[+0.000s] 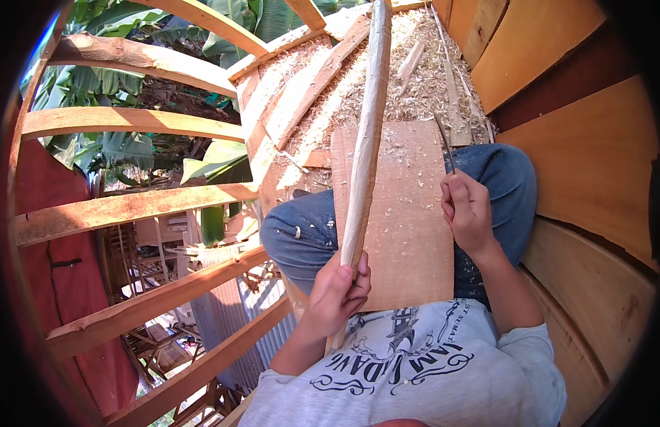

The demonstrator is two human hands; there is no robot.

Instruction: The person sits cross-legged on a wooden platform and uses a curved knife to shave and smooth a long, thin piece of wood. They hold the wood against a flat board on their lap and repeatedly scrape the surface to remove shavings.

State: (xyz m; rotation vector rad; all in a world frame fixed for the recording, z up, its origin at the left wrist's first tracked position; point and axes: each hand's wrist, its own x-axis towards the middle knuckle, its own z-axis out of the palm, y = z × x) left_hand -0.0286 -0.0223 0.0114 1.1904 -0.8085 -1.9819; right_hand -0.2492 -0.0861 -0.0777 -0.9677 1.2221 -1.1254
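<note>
My left hand is closed round the lower part of a long, pale, whittled wooden stick, which rises past the top of the picture. In my right hand is a knife with a thin dark blade pointing up and away; my fingers cover its handle. The blade is apart from the stick. Under the stick a flat wooden board lies across my lap, reaching from my shirt to beyond my knees. A few light shavings are scattered on it.
Curled wood shavings and loose wood strips cover the floor ahead. Open wooden rails run along the left, with banana leaves and corrugated metal sheeting beyond. A plank wall stands close on the right.
</note>
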